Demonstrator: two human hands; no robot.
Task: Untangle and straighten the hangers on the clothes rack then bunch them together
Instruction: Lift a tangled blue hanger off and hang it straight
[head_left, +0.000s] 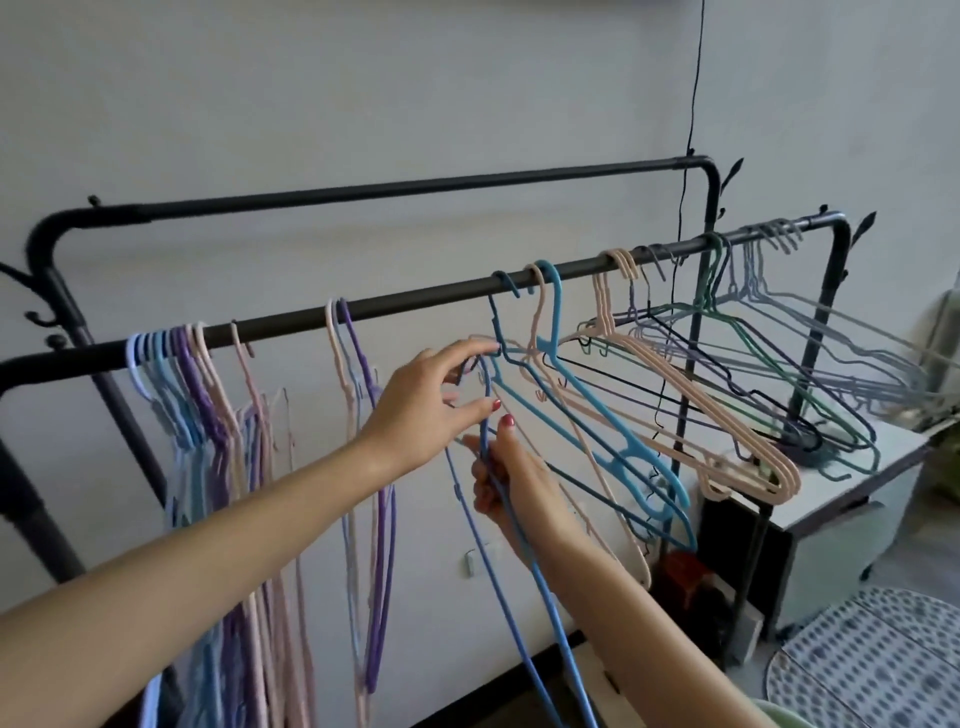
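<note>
Two bare forearms enter from the bottom edge, with no sleeves, watch, bracelets or rings visible on either one. The left hand (426, 402) and the right hand (511, 480) are both uncovered, without gloves. The fingernails that show are painted a reddish pink, clearest on two fingertips (508, 421) near the middle of the view.

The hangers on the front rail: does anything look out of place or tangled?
Yes. Right of the middle, the hangers are swung sideways and cross one another, while the bunch at the left end hangs straight. One blue hanger is off the front rail, held by the left hand and the right hand.
</note>
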